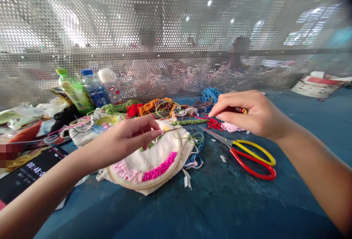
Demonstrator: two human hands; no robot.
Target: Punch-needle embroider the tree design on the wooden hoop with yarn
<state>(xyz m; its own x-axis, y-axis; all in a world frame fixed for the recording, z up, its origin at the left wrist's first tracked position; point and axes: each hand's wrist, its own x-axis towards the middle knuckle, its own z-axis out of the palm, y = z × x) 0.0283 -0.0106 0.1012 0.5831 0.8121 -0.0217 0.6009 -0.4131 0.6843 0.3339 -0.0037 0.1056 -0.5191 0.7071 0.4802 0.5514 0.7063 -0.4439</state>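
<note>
My left hand (137, 132) is closed in a pinch on a thin needle (171, 129), which points right above the embroidery hoop (132, 186). The hoop lies on the table with white cloth (156, 154) stretched in it. Pale pink and magenta stitching (161, 167) curves along the near edge of the cloth. My right hand (244, 110) is raised beyond the hoop's right side, thumb and forefinger pinched together near the red yarn (214, 123). What sits between those fingertips is too small to make out. Scissors (231, 143) with red and yellow handles lie below my right hand.
Tangled yarn skeins (156, 107) and a braided green bundle (189, 122) lie behind the hoop. Several bottles (95, 88) stand at the back left. A phone (30, 173) lies under my left forearm. A fabric basket (316, 85) sits far right, and a perforated metal screen (176, 30) closes the back.
</note>
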